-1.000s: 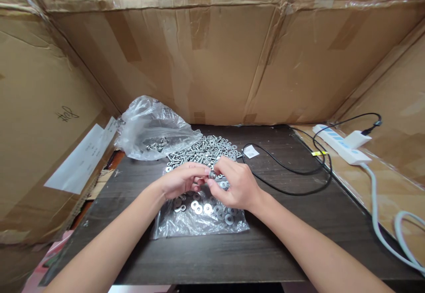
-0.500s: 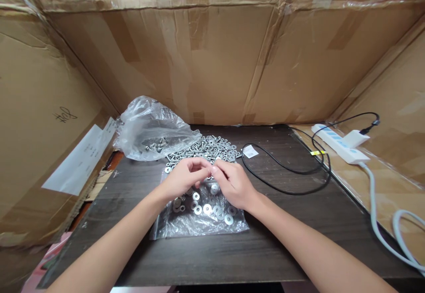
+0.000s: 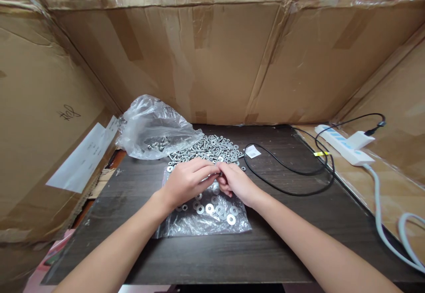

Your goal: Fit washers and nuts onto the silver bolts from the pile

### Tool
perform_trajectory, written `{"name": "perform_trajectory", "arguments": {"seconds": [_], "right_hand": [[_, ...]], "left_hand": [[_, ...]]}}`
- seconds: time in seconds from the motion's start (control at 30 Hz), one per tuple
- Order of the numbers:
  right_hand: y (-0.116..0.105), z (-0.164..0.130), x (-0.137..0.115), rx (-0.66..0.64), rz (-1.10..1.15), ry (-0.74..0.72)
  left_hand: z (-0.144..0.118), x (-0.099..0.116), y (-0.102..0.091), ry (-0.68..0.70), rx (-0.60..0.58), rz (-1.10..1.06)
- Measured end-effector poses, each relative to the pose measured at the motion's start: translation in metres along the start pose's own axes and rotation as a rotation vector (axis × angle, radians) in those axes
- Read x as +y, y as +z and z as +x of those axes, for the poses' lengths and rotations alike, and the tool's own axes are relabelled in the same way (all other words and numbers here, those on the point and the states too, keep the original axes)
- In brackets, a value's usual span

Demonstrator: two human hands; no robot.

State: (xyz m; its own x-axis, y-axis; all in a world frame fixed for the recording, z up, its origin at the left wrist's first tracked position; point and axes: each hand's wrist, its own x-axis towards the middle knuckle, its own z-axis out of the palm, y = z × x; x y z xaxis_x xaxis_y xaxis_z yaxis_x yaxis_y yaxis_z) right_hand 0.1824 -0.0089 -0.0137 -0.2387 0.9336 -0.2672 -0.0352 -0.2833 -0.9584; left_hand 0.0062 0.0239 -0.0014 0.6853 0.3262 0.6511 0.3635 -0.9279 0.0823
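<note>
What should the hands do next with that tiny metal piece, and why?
Probably keep twisting it together: the left hand and right hand pinch a small metal piece between their fingertips, above the flat clear plastic bag of silver washers. Its exact shape is hidden.

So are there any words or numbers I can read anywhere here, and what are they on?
Handwritten black scribble on the left cardboard wall: not legible as a word.
White paper sheet on that wall: print too small to read.
Clear plastic bag: printed label too blurred to read.
Small white tag on the table: nothing readable.
White power strip: no readable marking.
</note>
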Motion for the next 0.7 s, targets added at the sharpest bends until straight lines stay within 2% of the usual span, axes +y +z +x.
{"name": "perform_trajectory", "arguments": {"seconds": [0.1,0.23,0.33,0.4,0.53,0.6,0.7], "right_hand": [[-0.003,0.000,0.000,-0.001,-0.097,-0.010],[-0.005,0.001,-0.002,-0.037,-0.060,-0.004],[-0.005,0.000,-0.004,-0.060,-0.100,-0.006],[-0.005,-0.002,-0.005,0.007,-0.246,-0.116],[-0.004,-0.008,-0.007,0.216,-0.792,-0.494],[-0.005,-0.011,-0.007,0.229,-0.968,-0.573],[-0.006,-0.013,-0.008,0.208,-1.026,-0.672]], "left_hand": [[0.000,0.000,-0.002,0.025,-0.021,0.000],[-0.001,-0.001,-0.003,0.018,-0.039,-0.017],[0.000,0.000,0.000,-0.052,-0.018,-0.069],[0.003,0.001,0.001,-0.221,-0.013,-0.177],[0.010,-0.001,-0.002,-0.757,-0.104,-0.633],[0.012,-0.005,-0.005,-0.946,-0.196,-0.906],[0.012,-0.009,-0.010,-1.112,-0.332,-1.238]]}}
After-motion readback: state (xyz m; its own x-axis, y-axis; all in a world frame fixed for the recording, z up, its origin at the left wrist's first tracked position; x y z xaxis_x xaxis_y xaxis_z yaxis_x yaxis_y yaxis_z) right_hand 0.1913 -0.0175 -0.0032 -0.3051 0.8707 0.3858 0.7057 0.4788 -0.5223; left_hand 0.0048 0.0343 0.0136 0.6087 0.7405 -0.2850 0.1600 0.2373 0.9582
